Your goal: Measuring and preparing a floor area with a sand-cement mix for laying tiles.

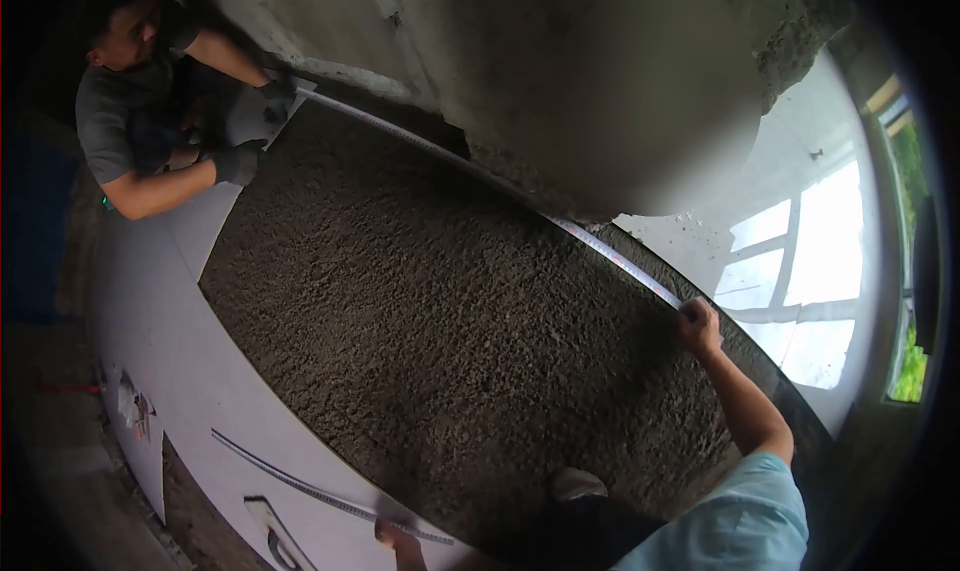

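A white measuring tape (pixel 618 259) is stretched diagonally across a bed of dark, grainy mortar (pixel 400 271), along the foot of a rough wall. My right hand (pixel 700 327) is closed on its near end, at the right side of the bed. At the far left a co-worker in dark gloves (pixel 240 163) crouches, with one gloved hand beside the tape's other end. My left hand (pixel 396 537), low in the picture, has its fingers curled at a thin, dark-edged measuring strip (pixel 300 485) with graduation marks, over the pale tiles; its grip is partly hidden.
Large pale floor tiles (pixel 200 341) border the mortar on the left. A flat trowel with a handle (pixel 270 531) lies on them. Glossy white tiles (pixel 790 261) reflect a window at right. A broken concrete edge (pixel 800 51) juts overhead. My shoe (pixel 578 484) shows at the bottom.
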Available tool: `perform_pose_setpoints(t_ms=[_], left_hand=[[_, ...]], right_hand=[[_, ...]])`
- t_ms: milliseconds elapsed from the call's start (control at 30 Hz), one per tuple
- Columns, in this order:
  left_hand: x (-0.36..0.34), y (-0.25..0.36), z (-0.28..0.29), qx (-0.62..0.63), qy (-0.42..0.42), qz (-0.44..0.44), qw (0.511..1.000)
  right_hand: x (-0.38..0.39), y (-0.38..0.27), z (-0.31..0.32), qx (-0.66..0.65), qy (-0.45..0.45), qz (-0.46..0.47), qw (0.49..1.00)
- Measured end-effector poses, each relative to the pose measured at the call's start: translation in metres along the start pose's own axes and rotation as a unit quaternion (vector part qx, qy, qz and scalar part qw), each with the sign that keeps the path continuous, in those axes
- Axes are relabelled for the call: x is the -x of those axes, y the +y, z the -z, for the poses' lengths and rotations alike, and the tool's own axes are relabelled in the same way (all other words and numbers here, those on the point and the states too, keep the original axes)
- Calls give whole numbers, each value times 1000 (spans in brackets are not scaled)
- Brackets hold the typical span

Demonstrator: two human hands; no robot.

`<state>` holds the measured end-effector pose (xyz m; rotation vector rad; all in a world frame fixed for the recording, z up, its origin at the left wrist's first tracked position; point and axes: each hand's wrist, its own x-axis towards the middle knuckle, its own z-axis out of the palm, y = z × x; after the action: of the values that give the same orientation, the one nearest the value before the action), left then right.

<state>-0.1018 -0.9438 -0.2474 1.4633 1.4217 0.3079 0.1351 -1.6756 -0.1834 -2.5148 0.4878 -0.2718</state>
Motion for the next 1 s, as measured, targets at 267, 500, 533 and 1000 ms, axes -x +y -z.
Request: perform_pose_setpoints(t_ms=[267, 500, 533, 1000], left_hand=[[9, 13, -9, -8, -14, 8, 1000], [12, 12, -8, 13, -9, -29, 999], [11, 12, -8, 12, -9, -29, 999], [7, 29, -5, 50, 40, 65, 996]], right_hand=[[-5, -9, -10, 11, -16, 12, 1000], [-8, -12, -16, 19, -17, 1, 1000], [-7, -13, -17, 20, -18, 0, 1000], [-12, -12, -32, 26, -13, 2, 1000]])
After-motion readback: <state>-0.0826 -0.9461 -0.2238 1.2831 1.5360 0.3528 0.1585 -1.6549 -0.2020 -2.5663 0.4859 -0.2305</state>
